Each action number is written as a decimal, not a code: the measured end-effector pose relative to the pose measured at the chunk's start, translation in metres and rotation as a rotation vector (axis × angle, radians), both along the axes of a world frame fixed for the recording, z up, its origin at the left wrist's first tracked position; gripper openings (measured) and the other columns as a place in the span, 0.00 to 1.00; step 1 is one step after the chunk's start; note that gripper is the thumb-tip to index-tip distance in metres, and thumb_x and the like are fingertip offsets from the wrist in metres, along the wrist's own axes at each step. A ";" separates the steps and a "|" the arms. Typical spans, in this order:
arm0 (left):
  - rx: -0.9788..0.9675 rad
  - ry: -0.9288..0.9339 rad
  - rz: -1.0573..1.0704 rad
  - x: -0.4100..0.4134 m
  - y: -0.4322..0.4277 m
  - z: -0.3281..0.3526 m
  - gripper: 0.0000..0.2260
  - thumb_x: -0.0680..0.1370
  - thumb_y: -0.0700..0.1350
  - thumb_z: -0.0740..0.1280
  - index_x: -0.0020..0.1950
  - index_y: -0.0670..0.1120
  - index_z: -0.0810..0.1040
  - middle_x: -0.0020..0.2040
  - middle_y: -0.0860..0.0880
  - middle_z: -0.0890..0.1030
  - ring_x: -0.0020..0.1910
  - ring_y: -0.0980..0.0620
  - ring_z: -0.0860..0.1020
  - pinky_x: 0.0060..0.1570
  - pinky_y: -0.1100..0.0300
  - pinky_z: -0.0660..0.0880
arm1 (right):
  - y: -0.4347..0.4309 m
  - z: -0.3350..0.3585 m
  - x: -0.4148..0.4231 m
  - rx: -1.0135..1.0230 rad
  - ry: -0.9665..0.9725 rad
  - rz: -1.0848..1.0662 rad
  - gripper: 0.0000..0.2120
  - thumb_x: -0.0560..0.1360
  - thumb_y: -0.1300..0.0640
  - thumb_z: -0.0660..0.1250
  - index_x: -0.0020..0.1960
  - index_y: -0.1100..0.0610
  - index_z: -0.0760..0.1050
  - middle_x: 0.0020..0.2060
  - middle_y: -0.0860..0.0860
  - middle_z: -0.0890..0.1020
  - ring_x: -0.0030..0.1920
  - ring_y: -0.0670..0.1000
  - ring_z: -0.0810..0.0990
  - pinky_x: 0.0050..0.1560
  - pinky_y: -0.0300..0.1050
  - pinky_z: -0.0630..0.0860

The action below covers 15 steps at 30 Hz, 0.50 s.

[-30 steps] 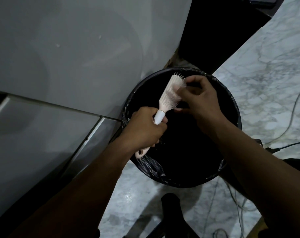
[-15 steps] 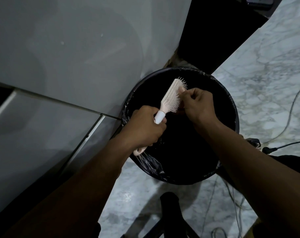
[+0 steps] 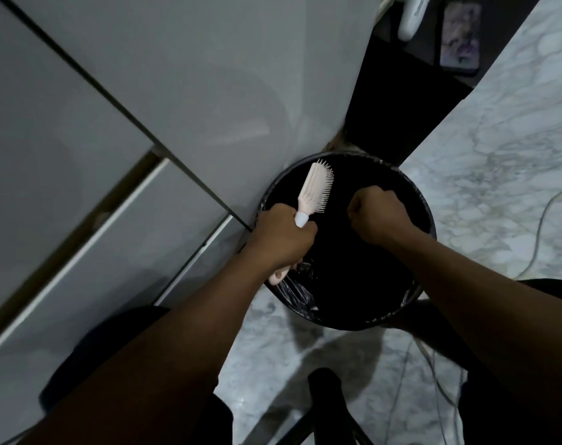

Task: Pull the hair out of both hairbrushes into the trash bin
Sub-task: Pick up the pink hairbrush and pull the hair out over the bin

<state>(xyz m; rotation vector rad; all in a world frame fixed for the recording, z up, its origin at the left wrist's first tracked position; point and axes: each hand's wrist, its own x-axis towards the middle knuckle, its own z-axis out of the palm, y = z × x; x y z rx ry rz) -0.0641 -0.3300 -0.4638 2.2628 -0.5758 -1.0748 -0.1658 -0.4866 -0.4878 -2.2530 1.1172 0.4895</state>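
Note:
A pale pink hairbrush point(image 3: 315, 187) is held by its handle in my left hand point(image 3: 281, 237), over the left side of a round black trash bin point(image 3: 429, 216) lined with a black bag. The bristles point right, and the brush head tilts up and away from me. My right hand point(image 3: 377, 215) is closed in a fist above the middle of the bin, a short gap to the right of the bristles. Whether hair is pinched in that fist is hidden. A second hairbrush is not in view.
White cabinet fronts point(image 3: 144, 107) stand to the left, touching the bin. A marble floor point(image 3: 498, 155) spreads to the right, with a thin cable point(image 3: 540, 220) lying across it. A black stand leg point(image 3: 324, 403) is near the bottom edge. A phone point(image 3: 459, 40) lies at top right.
My right hand left the bristles, closed into a fist and moved right, away from the brush. The brush head now shows bare bristles. The camera view tilted.

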 end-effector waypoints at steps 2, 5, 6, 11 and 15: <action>-0.004 -0.035 0.000 -0.002 0.002 0.020 0.10 0.78 0.48 0.67 0.43 0.42 0.79 0.25 0.46 0.80 0.20 0.50 0.78 0.25 0.55 0.79 | -0.004 0.025 0.003 0.036 0.203 0.168 0.27 0.74 0.56 0.68 0.72 0.51 0.71 0.76 0.58 0.67 0.78 0.64 0.59 0.74 0.73 0.50; -0.033 -0.095 0.019 -0.007 0.007 0.060 0.08 0.78 0.46 0.67 0.46 0.41 0.79 0.27 0.45 0.80 0.20 0.49 0.78 0.22 0.59 0.76 | -0.013 0.078 0.011 0.050 0.223 0.297 0.35 0.74 0.46 0.72 0.76 0.54 0.66 0.77 0.57 0.65 0.77 0.62 0.61 0.72 0.58 0.63; -0.050 -0.129 0.024 -0.010 0.009 0.075 0.08 0.77 0.46 0.67 0.46 0.41 0.79 0.28 0.44 0.80 0.22 0.47 0.80 0.23 0.58 0.78 | -0.016 0.097 0.013 0.052 0.166 0.323 0.31 0.75 0.45 0.70 0.73 0.58 0.70 0.74 0.58 0.71 0.73 0.60 0.68 0.67 0.50 0.68; -0.144 -0.312 0.039 -0.025 0.024 0.172 0.11 0.76 0.50 0.69 0.49 0.42 0.82 0.43 0.44 0.85 0.42 0.45 0.85 0.43 0.54 0.82 | -0.009 0.206 0.007 -0.015 -0.040 0.308 0.23 0.74 0.45 0.72 0.65 0.54 0.78 0.68 0.53 0.77 0.65 0.56 0.77 0.62 0.45 0.72; -0.248 -0.478 0.073 -0.041 0.047 0.262 0.13 0.73 0.54 0.68 0.46 0.44 0.83 0.40 0.44 0.86 0.40 0.44 0.86 0.45 0.52 0.83 | 0.014 0.297 -0.005 -0.113 -0.183 0.345 0.24 0.75 0.44 0.71 0.68 0.53 0.76 0.69 0.51 0.76 0.66 0.54 0.76 0.63 0.43 0.70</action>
